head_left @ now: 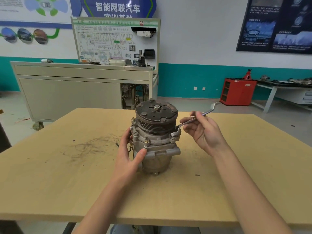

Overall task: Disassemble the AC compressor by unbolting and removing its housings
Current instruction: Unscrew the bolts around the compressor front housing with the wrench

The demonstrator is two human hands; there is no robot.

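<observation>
Centrally on worktop, left hand grips upright compressor's left side, right hand pinches wrench whose ring end sits on a right-side flange bolt.

The grimy grey AC compressor stands upright in the middle of the tabletop, with its dark clutch plate and ribbed pulley uppermost. An offset ring wrench sits angled over the flange bolt on its right side.

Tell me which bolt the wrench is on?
The right-side bolt, beside the right hand: the wrench sits over it. The front bolt and left bolt are bare.
</observation>
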